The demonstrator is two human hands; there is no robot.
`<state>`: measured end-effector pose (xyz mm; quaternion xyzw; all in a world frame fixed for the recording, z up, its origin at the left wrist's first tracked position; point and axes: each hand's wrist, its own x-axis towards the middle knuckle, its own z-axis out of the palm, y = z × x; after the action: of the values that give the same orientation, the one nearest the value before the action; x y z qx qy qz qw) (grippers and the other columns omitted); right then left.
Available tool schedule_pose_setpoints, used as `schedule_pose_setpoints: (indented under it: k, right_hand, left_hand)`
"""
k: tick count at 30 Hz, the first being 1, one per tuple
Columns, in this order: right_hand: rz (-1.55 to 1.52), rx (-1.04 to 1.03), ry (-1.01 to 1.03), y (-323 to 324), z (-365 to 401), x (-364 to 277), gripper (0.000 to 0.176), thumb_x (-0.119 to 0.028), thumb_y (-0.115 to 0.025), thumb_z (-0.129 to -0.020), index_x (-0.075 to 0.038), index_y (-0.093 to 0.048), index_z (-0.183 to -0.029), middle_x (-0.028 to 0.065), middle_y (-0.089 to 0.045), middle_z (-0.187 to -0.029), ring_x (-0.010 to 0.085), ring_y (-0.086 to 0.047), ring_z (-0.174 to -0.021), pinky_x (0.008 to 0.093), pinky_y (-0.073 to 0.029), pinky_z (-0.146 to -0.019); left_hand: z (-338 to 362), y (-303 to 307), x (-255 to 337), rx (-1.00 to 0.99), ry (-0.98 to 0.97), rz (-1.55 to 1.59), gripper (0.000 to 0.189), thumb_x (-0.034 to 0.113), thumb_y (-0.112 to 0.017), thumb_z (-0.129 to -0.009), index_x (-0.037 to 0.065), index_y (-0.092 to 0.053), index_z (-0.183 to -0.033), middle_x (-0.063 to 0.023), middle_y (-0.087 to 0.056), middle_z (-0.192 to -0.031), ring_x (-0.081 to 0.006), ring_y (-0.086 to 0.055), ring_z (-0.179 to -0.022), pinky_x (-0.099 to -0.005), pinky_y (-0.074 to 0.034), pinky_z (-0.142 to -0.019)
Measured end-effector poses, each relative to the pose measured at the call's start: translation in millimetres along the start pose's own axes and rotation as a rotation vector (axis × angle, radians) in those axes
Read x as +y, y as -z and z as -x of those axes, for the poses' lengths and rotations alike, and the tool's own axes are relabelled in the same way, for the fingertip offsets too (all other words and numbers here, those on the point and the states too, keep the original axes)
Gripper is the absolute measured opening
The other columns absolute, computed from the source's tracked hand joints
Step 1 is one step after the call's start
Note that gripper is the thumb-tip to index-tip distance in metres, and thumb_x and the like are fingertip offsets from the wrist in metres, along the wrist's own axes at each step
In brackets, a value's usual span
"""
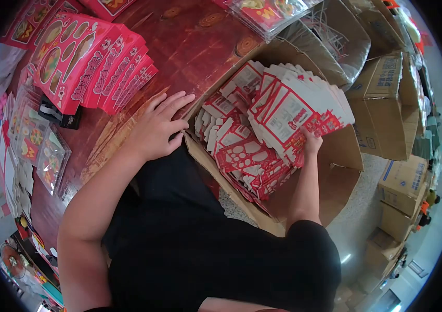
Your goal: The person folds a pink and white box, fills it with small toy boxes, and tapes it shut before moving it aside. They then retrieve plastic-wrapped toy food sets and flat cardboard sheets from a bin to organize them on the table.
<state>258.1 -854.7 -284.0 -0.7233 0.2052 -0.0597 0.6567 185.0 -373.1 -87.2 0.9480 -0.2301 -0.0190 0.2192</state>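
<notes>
Gripping card sheaf [288, 112] with right hand [312, 143] at three o'clock, left hand [158, 130] splayed empty at counter [195, 47] edge; found carton [343, 153] mostly full.

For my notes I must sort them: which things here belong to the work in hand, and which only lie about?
In hand: right hand, stack of red-and-white cards, open cardboard box, left hand at its edge.
Lying about: red packs, clear blister packs, stacked boxes.

Cards [278, 117] in carton [341, 152], right of packages [88, 62] on table [195, 47].
</notes>
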Motion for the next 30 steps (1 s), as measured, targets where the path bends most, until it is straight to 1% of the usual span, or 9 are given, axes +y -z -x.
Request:
schedule_pose_setpoints:
  k: [3, 8, 10, 14, 16, 17, 20, 25, 30]
  right_hand:
    - [-0.268, 0.133, -0.132, 35, 32, 21, 0.029, 0.006, -0.069, -0.073, 0.000, -0.062, -0.100, 0.0054, -0.065, -0.087, 0.0182, -0.064, -0.074, 0.0327, -0.054, -0.070]
    - [-0.429, 0.223, -0.146, 82, 67, 39, 0.040, -0.004, -0.065, -0.079, 0.001, -0.053, -0.117, 0.0112, -0.061, -0.110, 0.0237, -0.062, -0.096, 0.0371, -0.053, -0.083]
    - [-0.523, 0.294, -0.199, 103, 78, 40, 0.041, -0.001, -0.069, -0.076, -0.001, -0.055, -0.114, 0.0086, -0.062, -0.105, 0.0232, -0.063, -0.092, 0.0370, -0.053, -0.079]
    - [-0.698, 0.241, -0.229, 137, 105, 36, 0.047, -0.022, -0.063, -0.084, -0.001, -0.049, -0.124, 0.0126, -0.058, -0.119, 0.0282, -0.059, -0.106, 0.0443, -0.049, -0.091]
    - [-0.838, 0.237, -0.230, 148, 122, 33, 0.054, -0.027, -0.064, -0.082, -0.003, -0.047, -0.128, 0.0118, -0.056, -0.123, 0.0299, -0.054, -0.113, 0.0476, -0.044, -0.097]
    - [-0.849, 0.245, -0.225, 150, 131, 30, 0.061, -0.032, -0.065, -0.080, -0.006, -0.045, -0.131, 0.0103, -0.054, -0.127, 0.0302, -0.050, -0.118, 0.0501, -0.040, -0.101]
    - [-0.901, 0.345, -0.183, 148, 155, 22, 0.066, -0.039, -0.065, -0.079, -0.009, -0.042, -0.134, 0.0100, -0.050, -0.132, 0.0304, -0.046, -0.122, 0.0505, -0.038, -0.102]
    - [-0.902, 0.302, -0.019, 130, 184, -10, 0.074, -0.044, -0.062, -0.079, -0.011, -0.034, -0.139, 0.0100, -0.044, -0.137, 0.0306, -0.045, -0.124, 0.0509, -0.039, -0.103]
    - [-0.979, 0.264, 0.025, 116, 203, -28, 0.076, -0.044, -0.063, -0.078, -0.011, -0.033, -0.139, 0.0104, -0.044, -0.138, 0.0317, -0.044, -0.124, 0.0514, -0.038, -0.104]
  left_hand:
    - [0, 0, 4, -0.004, -0.009, -0.031, 0.014, 0.011, -0.067, -0.069, 0.011, -0.065, -0.083, -0.0067, -0.040, -0.141, -0.0255, -0.034, -0.133, -0.0476, -0.024, -0.110]
    - [-1, -3, 6, 0.006, -0.008, -0.056, 0.017, 0.010, -0.068, -0.067, 0.012, -0.064, -0.084, -0.0074, -0.040, -0.141, -0.0265, -0.034, -0.133, -0.0464, -0.024, -0.109]
    - [-1, -3, 7, 0.007, -0.010, -0.061, 0.017, 0.009, -0.067, -0.068, 0.012, -0.064, -0.084, -0.0080, -0.040, -0.141, -0.0267, -0.033, -0.133, -0.0459, -0.024, -0.109]
    - [-1, -2, 8, -0.029, -0.007, -0.071, 0.020, 0.010, -0.067, -0.068, 0.010, -0.065, -0.088, -0.0102, -0.038, -0.142, -0.0293, -0.031, -0.134, -0.0466, -0.023, -0.110]
    - [0, -1, 9, -0.028, -0.008, -0.073, 0.020, 0.010, -0.067, -0.069, 0.010, -0.065, -0.089, -0.0102, -0.038, -0.142, -0.0293, -0.031, -0.134, -0.0465, -0.023, -0.110]
    - [1, -1, 9, -0.030, -0.011, -0.074, 0.020, 0.010, -0.067, -0.069, 0.010, -0.065, -0.089, -0.0103, -0.038, -0.142, -0.0293, -0.031, -0.134, -0.0465, -0.022, -0.110]
    - [2, -1, 10, -0.023, -0.023, -0.078, 0.020, 0.011, -0.067, -0.069, 0.010, -0.064, -0.089, -0.0102, -0.037, -0.143, -0.0291, -0.030, -0.135, -0.0462, -0.022, -0.110]
    - [4, -3, 11, 0.030, -0.042, -0.107, 0.015, 0.010, -0.068, -0.068, 0.010, -0.064, -0.083, -0.0082, -0.038, -0.142, -0.0264, -0.032, -0.134, -0.0442, -0.024, -0.110]
    - [7, -4, 10, 0.056, -0.088, -0.110, 0.027, 0.014, -0.068, -0.070, 0.010, -0.063, -0.096, -0.0091, -0.039, -0.141, -0.0267, -0.032, -0.134, -0.0443, -0.023, -0.110]
